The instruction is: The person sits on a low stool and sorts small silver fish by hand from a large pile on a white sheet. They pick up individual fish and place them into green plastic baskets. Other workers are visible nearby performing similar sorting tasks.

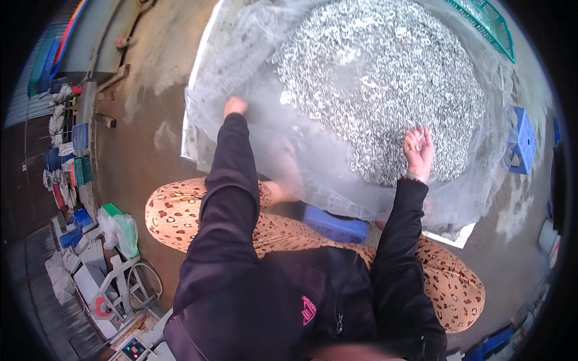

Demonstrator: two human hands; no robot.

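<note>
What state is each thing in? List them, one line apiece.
Pile of small silvery fish: spread in a wide round heap on the net.
Fine net: laid out flat under the fish, its near edge bunched.
Left hand: resting on the net edge, fingers hidden.
Right hand: palm up over the pile, fingers curled around a few fish.
Blue stool: upright, under the person.
Green basket: lying at the pile's far edge.

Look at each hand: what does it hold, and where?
The left hand grips the edge of the fine net. The right hand, palm up, cups a few small silvery fish from the pile.
</note>
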